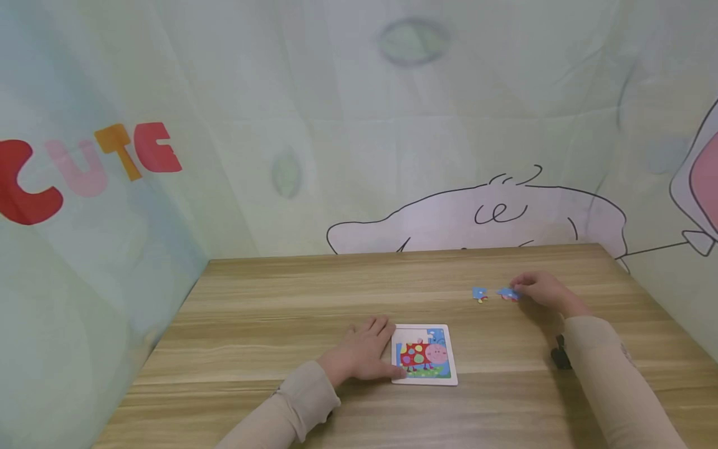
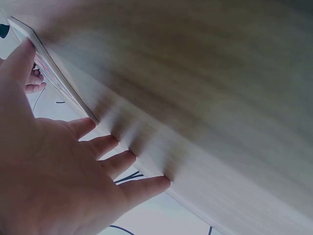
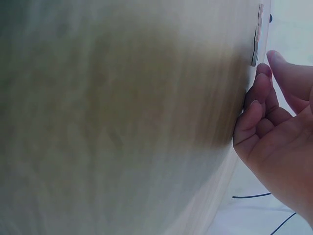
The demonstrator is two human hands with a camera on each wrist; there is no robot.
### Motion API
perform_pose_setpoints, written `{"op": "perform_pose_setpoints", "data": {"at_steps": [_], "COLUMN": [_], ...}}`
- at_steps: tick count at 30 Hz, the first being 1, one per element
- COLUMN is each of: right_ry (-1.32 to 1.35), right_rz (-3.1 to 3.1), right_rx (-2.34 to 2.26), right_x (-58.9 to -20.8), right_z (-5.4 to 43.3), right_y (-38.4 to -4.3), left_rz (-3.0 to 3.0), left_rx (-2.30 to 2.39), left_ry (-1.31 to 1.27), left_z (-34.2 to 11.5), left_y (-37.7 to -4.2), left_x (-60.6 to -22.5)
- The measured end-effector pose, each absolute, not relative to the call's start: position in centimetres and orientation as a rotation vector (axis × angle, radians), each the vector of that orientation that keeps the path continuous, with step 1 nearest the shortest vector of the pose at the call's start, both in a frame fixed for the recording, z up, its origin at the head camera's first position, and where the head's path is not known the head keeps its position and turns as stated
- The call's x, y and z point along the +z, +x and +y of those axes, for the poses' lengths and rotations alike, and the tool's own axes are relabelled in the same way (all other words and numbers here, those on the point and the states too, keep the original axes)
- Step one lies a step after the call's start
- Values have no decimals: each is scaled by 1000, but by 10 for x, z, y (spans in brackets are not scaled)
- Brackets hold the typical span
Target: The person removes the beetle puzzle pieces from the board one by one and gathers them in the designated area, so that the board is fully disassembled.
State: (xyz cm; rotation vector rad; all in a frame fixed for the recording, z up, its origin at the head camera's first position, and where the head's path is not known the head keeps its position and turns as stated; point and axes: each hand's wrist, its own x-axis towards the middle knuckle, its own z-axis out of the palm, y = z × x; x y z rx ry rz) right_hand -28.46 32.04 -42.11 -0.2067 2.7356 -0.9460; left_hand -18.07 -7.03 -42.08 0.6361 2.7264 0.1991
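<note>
A square jigsaw board (image 1: pixel 424 381) with a white frame lies on the table, showing a red spotted ladybug with a pink face. Part of its upper left picture is bare white. My left hand (image 1: pixel 364 349) rests at the board's left side, thumb over the lower left corner, the other fingers spread straight onto the table. Farther back, my right hand (image 1: pixel 543 290) is at a blue jigsaw piece (image 1: pixel 507 294), its fingertips at the right edge. In the right wrist view, the fingers are loosely bent and the thumb stands apart. Another blue piece (image 1: pixel 479 293) lies just left.
The wooden table (image 1: pixel 269 305) reaches back to a printed cloth (image 1: pixel 252 125) with a cartoon drawing and coloured letters. A small black object (image 1: pixel 561 353) shows beside the right sleeve (image 1: pixel 606 362).
</note>
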Motion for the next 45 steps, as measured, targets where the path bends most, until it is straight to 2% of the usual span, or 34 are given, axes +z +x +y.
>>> {"op": "perform_pose_setpoints", "data": {"at_steps": [13, 26, 38, 45], "right_ry": [-256, -442, -697, -753], "right_rz": [2789, 2747, 2777, 2686], "right_rx": [-899, -1016, -972, -1002], "right_x": [-415, -386, -387, -389], "right_z": [316, 272, 237, 217], "right_y": [-283, -265, -252, -245], "left_rz": [2727, 2720, 2720, 2725], "left_rx": [220, 227, 233, 222], "left_ry": [628, 630, 623, 628], "left_z": [-70, -71, -71, -71], "left_y": [-180, -181, -183, -184], "left_x": [-420, -421, -424, -426]}}
